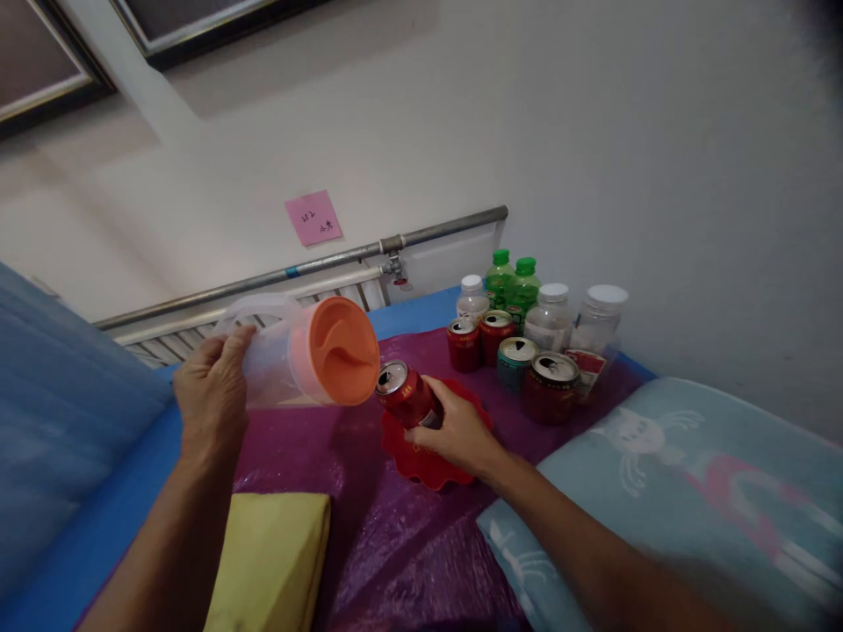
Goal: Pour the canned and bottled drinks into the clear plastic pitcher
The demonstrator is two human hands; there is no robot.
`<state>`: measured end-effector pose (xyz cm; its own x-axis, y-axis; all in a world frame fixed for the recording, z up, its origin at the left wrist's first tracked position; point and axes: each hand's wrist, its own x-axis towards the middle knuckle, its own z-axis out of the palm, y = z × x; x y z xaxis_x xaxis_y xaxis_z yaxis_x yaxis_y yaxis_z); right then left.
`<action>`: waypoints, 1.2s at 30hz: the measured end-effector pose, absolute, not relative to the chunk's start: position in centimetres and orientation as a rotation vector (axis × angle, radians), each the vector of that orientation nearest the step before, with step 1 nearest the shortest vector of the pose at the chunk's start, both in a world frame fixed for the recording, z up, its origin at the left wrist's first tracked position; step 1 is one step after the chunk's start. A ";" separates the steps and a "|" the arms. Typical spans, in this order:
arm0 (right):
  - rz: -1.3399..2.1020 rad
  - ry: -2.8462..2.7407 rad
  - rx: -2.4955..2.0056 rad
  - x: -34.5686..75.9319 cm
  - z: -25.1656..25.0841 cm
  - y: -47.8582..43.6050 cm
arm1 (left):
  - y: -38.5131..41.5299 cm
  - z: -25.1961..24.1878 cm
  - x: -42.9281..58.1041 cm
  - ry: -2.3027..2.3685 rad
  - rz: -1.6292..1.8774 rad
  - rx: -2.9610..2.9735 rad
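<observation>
My left hand (214,386) is closed round the handle of a clear plastic pitcher (270,360), which is tipped on its side to the right. Its orange lid (342,351) faces the camera, and a little liquid seems to lie along the lower wall. In my right hand (461,430) is a red drink can (412,395), its open top tilted left and close against the lid's edge. Whether liquid is flowing between them I cannot tell. Under the can, a red scalloped tray (435,470) lies on purple plastic sheeting (388,544).
Several opened cans (517,355) and capped bottles (550,312) stand at the back right. A folded yellow cloth (273,553) lies front left, a patterned teal blanket (711,491) at right. Behind run a wall pipe (454,228) and radiator (362,285); a pink note (314,218) hangs above.
</observation>
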<state>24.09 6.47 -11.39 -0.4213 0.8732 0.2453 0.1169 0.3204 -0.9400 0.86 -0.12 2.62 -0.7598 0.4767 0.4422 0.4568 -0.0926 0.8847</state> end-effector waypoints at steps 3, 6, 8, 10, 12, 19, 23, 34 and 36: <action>1.177 -1.770 -0.884 24.1 -11.3 6.4 | -0.3 2.9 1.2 2.100 2.030 1.105; 1.184 -1.760 -0.879 24.1 -11.5 6.5 | -0.4 3.2 1.5 2.117 2.022 1.151; 1.191 -1.754 -0.865 24.0 -11.7 6.6 | -0.5 3.3 1.7 2.129 2.012 1.175; 1.206 -1.747 -0.847 24.0 -11.9 6.6 | -0.5 3.4 1.8 2.133 2.018 1.191; 1.216 -1.745 -0.838 24.0 -12.0 6.7 | -0.4 3.5 1.9 2.134 2.017 1.215; 1.211 -1.759 -0.855 24.2 -11.8 6.6 | -0.5 3.6 2.0 2.147 2.017 1.275; 1.205 -1.761 -0.853 24.2 -11.8 6.6 | -0.5 3.6 1.8 2.151 2.034 1.340; 1.217 -1.761 -0.848 24.3 -11.7 6.6 | -0.6 3.8 1.7 2.143 2.033 1.365; 1.209 -1.764 -0.854 24.4 -11.7 6.6 | -0.6 4.0 1.9 2.131 2.030 1.319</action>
<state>24.38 6.57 -11.67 -0.4386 0.8647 0.2448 0.0835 0.3105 -0.9469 1.85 -0.65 4.03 -0.6625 0.4872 0.5689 0.5919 -0.1249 0.7963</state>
